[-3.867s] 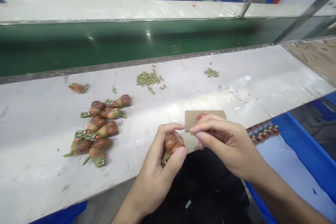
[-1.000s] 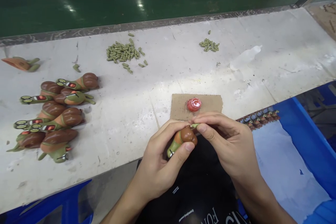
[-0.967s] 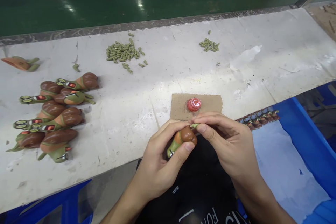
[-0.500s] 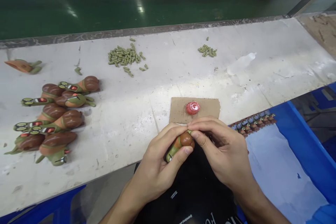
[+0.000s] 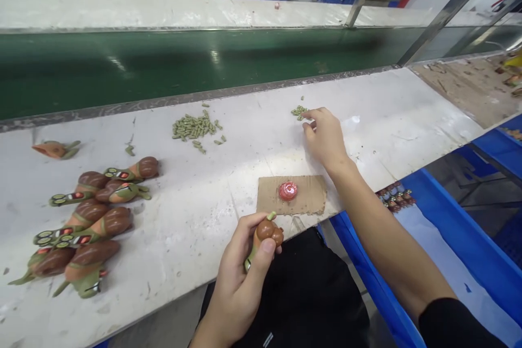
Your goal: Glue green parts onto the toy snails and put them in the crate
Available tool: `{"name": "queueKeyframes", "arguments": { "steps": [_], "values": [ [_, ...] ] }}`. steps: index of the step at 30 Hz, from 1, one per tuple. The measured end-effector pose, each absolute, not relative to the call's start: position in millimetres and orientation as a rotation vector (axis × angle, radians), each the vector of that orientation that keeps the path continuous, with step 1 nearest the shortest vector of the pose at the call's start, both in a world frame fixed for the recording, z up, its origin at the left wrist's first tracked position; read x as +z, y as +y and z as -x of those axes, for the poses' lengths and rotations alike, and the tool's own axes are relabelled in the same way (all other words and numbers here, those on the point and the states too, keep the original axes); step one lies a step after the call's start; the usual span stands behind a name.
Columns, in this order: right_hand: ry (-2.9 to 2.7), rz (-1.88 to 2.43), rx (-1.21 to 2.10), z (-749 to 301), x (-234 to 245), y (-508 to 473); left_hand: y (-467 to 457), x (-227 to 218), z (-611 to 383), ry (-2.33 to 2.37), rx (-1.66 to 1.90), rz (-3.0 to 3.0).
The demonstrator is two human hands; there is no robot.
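Left hand [image 5: 240,277] grips toy snail [image 5: 266,234]; right hand [image 5: 325,133] beside green pegs [image 5: 299,112].

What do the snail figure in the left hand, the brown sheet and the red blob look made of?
The snail figure looks like molded plastic or vinyl: smooth, with a painted sheen. The brown sheet looks like matte cardboard with rough cut edges. The red blob is glossy, perhaps plastic or wet glue; the look can't settle it.

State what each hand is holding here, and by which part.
The left hand grips a toy snail around its green body, below the brown shell. The right hand, beside the small green pieces, shows nothing held.
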State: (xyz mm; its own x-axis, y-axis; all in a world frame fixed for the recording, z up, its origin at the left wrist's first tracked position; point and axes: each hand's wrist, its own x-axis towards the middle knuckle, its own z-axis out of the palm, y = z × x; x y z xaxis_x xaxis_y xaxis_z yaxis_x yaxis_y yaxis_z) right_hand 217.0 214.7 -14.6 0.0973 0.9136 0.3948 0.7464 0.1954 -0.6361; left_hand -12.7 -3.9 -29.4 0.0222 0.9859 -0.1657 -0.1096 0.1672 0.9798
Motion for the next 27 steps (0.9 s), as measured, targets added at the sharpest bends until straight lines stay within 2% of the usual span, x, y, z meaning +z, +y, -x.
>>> {"name": "queueKeyframes", "arguments": {
  "steps": [4,10,27],
  "values": [
    [-1.733,1.626,0.239,-224,-31,256,-4,-28,12,1.186,1.098,-1.029],
    [-1.811,1.661,0.221,-233,-39,262,-3,-28,14,1.182,1.09,-1.055],
    [-1.843,1.604,0.352,-223,-15,250,-6,-27,15,1.209,1.066,-1.067]
  ]
}}
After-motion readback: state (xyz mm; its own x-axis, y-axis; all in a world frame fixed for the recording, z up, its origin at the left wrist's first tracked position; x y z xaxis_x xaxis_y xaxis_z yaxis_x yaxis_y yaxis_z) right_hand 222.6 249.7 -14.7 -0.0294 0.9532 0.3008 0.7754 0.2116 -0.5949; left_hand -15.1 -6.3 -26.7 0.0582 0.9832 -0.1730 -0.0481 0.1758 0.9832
